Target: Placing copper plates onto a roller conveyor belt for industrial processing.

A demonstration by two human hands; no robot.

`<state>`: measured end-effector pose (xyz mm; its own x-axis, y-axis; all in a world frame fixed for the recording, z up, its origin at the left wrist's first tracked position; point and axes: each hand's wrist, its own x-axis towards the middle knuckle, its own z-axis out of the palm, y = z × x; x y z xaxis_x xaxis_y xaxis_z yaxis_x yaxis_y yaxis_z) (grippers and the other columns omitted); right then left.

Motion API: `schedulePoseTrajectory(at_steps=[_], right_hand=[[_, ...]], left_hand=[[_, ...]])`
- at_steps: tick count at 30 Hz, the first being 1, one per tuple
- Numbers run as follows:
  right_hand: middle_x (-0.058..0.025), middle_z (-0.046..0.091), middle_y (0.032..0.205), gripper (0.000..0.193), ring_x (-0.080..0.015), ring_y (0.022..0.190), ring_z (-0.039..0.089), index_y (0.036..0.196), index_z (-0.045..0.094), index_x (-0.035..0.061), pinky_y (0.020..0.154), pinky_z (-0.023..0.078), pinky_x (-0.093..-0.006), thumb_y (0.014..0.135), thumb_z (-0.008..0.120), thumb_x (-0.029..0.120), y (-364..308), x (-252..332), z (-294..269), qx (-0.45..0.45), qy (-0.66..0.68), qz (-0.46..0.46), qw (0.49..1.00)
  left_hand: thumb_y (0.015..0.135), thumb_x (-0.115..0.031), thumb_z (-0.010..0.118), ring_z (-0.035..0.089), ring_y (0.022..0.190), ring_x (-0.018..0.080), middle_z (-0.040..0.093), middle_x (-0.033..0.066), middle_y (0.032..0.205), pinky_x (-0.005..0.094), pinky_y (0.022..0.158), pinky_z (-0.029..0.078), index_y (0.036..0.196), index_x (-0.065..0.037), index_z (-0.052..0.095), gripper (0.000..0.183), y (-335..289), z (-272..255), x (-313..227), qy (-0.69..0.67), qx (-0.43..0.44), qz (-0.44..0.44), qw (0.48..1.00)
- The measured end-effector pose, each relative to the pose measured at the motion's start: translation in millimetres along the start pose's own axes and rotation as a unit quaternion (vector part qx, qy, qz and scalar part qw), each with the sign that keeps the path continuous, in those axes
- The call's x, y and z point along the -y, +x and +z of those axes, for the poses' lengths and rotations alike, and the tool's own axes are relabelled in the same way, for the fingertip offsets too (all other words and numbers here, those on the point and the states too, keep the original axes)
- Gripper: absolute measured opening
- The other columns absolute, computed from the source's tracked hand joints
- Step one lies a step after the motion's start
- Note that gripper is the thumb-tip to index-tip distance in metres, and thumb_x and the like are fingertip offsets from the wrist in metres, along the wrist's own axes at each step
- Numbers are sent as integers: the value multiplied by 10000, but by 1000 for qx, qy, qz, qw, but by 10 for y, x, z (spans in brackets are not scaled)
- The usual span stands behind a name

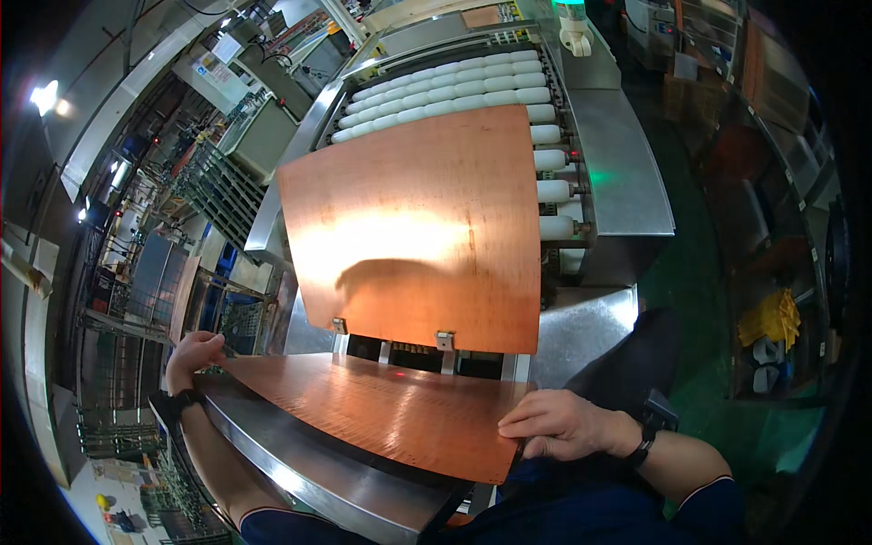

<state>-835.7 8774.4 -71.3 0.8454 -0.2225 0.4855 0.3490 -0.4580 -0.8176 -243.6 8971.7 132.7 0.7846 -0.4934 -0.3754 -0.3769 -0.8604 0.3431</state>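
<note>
A thin copper sheet (391, 404) lies low in front of me, above a metal ledge (336, 481). Its left corner is pinched by my left hand (193, 356). On the right edge, my right hand (568, 425) is closed with the fingers on top and the thumb below. Beyond it, a larger copper sheet (409, 191) rests on the white rollers (445, 91) of a conveyor. Its near edge sits by two small metal clips, a left clip (340, 326) and a right clip (444, 341). Light glares off its middle, and a dark shadow falls across it.
Steel side panels flank the rollers, the right panel (618, 163) being wide. Between the two sheets is a slotted gap (413, 354). Shelving with a yellow cloth (769, 318) stands at the far right. Metal racks (213, 195) stand to the left.
</note>
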Motion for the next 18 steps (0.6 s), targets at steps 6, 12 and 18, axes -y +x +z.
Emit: schedulePoseTrajectory(at_steps=[6,12,18], right_hand=[[-100,707,1094,331,-284,979,659,1088,716,32,845,532,-390,933,694,323,27,6,-18,5,38,38,999],[-112,707,1103,416,-294,999,660,1123,695,17,874,528,-395,913,715,375,13,-25,5,-21,54,49,997],[-166,692,1117,507,-339,1043,655,1173,660,-4,895,522,-422,895,724,416,72,16,-11,-63,38,47,996]], left_hand=[[962,-335,640,690,695,154,725,81,824,287,590,528,1064,-7,698,348,21,-53,37,26,0,-18,999],[932,-181,640,703,815,168,734,112,997,275,661,542,1316,-22,583,419,1,-52,72,-132,11,30,991],[933,-146,642,697,886,159,717,115,1114,269,724,539,1377,-34,544,468,-2,-54,116,-133,37,95,986]])
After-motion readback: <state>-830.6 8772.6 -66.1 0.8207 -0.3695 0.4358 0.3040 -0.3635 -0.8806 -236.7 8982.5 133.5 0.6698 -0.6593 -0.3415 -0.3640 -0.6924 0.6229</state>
